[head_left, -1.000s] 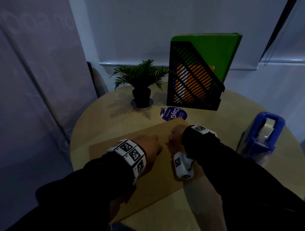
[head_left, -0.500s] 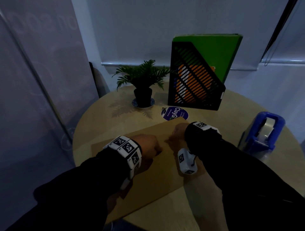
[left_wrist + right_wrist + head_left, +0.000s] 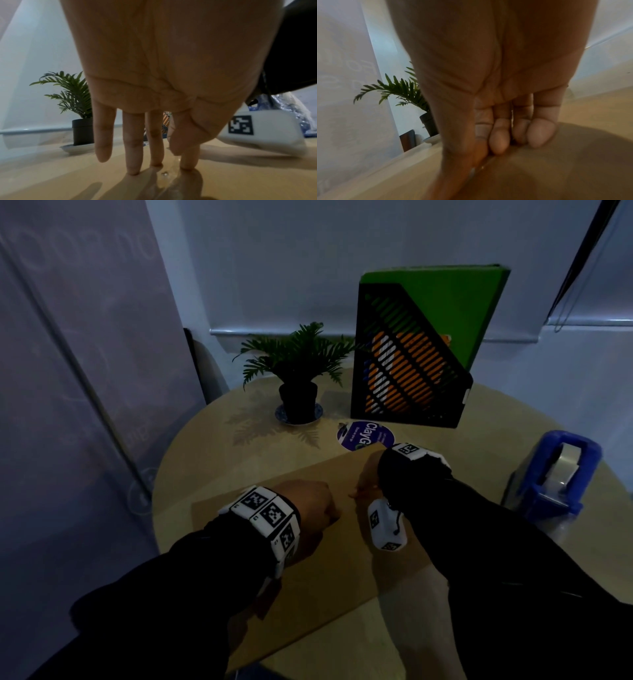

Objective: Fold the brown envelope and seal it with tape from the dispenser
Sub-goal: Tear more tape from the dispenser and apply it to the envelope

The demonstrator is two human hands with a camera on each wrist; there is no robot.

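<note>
The brown envelope [image 3: 342, 559] lies flat on the round wooden table [image 3: 212, 453]. Both hands rest on its middle, a short gap between them. In the left wrist view my left hand [image 3: 154, 166] points straight fingers down, and their tips press on the envelope [image 3: 68, 175] around a glinting strip of clear tape [image 3: 165, 173]. My right hand [image 3: 501, 148] has bent fingers with tips on the envelope [image 3: 556, 169], and its thumb lies along the tape [image 3: 482, 167]. The blue tape dispenser [image 3: 556, 477] stands at the table's right edge, apart from both hands.
A potted plant [image 3: 298, 378] and a black file holder [image 3: 411, 364] with a green folder stand at the back. A round purple sticker [image 3: 366, 434] lies just beyond the envelope. A glass panel runs along the left of the table.
The two hands have drawn slightly apart along the envelope: the left a little back toward me, the right a little farther away.
</note>
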